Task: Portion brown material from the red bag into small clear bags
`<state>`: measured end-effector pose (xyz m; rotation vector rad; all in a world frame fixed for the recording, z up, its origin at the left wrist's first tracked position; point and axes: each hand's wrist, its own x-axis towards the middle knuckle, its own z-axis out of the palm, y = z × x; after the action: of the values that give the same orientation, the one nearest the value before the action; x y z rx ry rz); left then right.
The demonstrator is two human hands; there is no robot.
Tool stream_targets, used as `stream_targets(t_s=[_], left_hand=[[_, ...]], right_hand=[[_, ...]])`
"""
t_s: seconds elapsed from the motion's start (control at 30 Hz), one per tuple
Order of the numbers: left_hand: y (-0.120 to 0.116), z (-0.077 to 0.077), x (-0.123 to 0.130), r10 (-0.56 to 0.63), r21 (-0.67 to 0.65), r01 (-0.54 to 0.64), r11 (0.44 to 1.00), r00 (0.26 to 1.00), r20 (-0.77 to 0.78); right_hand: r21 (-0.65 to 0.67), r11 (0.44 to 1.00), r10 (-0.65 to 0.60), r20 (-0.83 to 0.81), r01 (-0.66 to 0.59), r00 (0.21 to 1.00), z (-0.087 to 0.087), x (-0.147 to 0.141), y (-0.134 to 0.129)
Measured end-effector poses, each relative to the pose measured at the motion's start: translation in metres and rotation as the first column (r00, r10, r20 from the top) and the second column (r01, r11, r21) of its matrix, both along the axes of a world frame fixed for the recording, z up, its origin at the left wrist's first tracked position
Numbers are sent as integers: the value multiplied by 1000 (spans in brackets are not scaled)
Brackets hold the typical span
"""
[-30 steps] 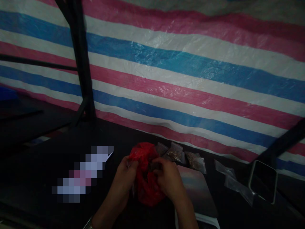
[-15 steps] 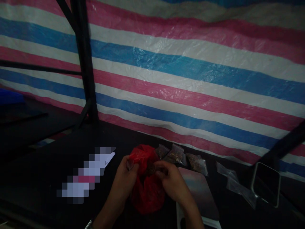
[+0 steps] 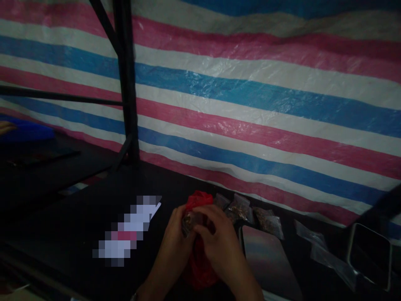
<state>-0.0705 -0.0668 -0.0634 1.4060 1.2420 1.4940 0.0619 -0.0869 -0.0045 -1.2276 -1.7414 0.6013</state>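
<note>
My left hand (image 3: pixel 179 234) is closed around a small clear plastic bag (image 3: pixel 188 221), in which some brownish bits show. Bent over the mouth of that bag is my right hand (image 3: pixel 219 230), its fingers drawn together. What those fingers hold is hidden. A crumpled red plastic bag (image 3: pixel 200 276) lies beneath and behind both hands, largely covered by them. Just beyond, several small clear bags of brown dried pieces (image 3: pixel 241 207) rest on the black table (image 3: pixel 150 179).
Right of my hands is a flat silver-topped device (image 3: pixel 269 255), perhaps a scale. Flat clear bags (image 3: pixel 326 253) and a phone (image 3: pixel 369 255) lie farther right. A blurred white packet (image 3: pixel 125 230) is at left. Another person's hand (image 3: pixel 6 127) touches a blue object (image 3: pixel 29 129).
My right hand has moved from the red bag's opening to the small clear bag in my left hand. The view has shifted slightly left, and another person's hand has appeared at far left.
</note>
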Motion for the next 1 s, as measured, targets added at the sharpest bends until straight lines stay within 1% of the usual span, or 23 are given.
stream_targets(t_s=[0.07,0.13,0.2,0.33,0.47,0.57,0.73,0.83,0.93,1.0], left_hand=[[-2,-2,-3,-5,8,5,1000,1000,-1],[-4,-4,-6,0,16,0,1000,1000,-6],[-8,-4,-11,7,26,-6,1000,1000,-10],[-14,-6,-16,52,42,-51,998,998,-18],[-15,-6,-17,87,62,-85,994,996,-25],[-16,-4,-16,99,66,-98,993,995,-23],[-18,-1,-14,102,66,-101,993,994,-24],[-18,0,-13,156,82,-154,985,988,-23],[-17,0,-13,203,87,-200,976,979,-16],[-17,0,-13,201,76,-200,977,980,-4]], right_hand=[[74,997,26,96,-33,995,2,-4,-2],[104,994,22,151,-38,988,2,-6,-3],[87,996,15,129,-27,992,1,-7,-4],[42,999,13,24,-14,1000,-4,-8,-6],[101,995,17,39,-21,999,-8,-7,-7],[109,994,4,32,-7,999,-9,-7,-8],[54,997,-54,-49,56,997,-9,-12,-10],[-12,997,-83,-113,82,990,-8,-12,-11],[-100,988,-134,-170,118,976,-9,-5,-9],[-149,980,-153,-167,129,974,-13,3,-6]])
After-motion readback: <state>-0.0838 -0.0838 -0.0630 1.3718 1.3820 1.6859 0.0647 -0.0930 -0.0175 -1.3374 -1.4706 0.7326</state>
